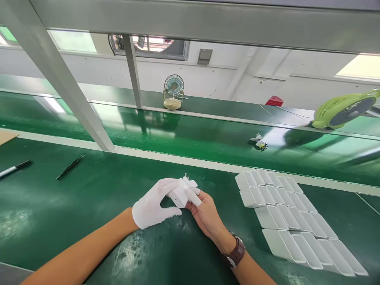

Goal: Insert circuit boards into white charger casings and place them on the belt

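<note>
A white, box-shaped plug adapter is held in front of me above the green table, with small prongs sticking up at its top. My left hand, in a white glove, has its fingers on the adapter's left side and top, while its thumb stands apart below. From the right, my right hand grips the same adapter, with white covers on some fingertips and a watch on the wrist. The fingers partly hide the adapter.
Rows of white open-topped housings stand at right. A black tool and a marker lie at left. Beyond the pale ledge, a green belt carries small white parts. A metal post and two fans stand nearby.
</note>
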A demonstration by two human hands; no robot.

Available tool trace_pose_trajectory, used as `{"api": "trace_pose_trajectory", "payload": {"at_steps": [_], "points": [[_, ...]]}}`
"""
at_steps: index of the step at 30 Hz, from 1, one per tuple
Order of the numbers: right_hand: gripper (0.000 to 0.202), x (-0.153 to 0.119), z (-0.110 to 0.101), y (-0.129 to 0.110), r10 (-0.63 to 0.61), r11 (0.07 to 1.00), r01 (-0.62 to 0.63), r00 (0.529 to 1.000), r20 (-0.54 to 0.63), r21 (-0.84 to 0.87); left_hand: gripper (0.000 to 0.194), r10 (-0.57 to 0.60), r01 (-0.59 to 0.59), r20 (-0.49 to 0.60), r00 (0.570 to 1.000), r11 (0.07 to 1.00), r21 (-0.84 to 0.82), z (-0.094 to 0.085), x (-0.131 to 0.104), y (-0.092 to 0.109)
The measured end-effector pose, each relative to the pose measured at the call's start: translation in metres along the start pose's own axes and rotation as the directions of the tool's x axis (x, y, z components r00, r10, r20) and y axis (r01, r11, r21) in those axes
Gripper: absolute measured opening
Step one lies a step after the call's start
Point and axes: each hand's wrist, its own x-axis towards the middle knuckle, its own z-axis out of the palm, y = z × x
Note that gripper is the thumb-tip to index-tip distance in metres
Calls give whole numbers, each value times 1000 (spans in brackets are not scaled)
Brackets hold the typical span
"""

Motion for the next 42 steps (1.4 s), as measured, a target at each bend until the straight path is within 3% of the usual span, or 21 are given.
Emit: {"api": "trace_pose_trajectory", "payload": {"at_steps": [2,6,13,22,25,32,37,42], "points": [[44,-3,7,-1,106,983,-113,993,58,145,72,65,-64,-56,996,997,33,1,1,7],[48,-7,15,5,172,950,-207,972,161,234,68,44,-36,-86,995,996,82,-1,-1,14],[51,-5,14,13,181,945,-226,964,195,237,65,-18,22,-50,999,997,77,-6,-1,14],[49,-5,15,13,152,951,-192,973,173,242,63,-52,56,-85,995,998,40,-3,-1,16],[48,-5,15,13,135,958,-173,976,172,229,57,-146,146,-89,985,989,-11,-4,0,20],[46,-5,15,12,140,980,-163,972,186,112,9,-423,398,-130,897,900,-180,-6,0,18],[51,-4,15,11,174,978,-190,971,163,87,15,-506,453,-104,856,833,-319,-8,1,16],[50,-7,16,10,175,976,-194,971,165,104,15,-536,476,-98,838,808,-346,-8,2,19]]}}
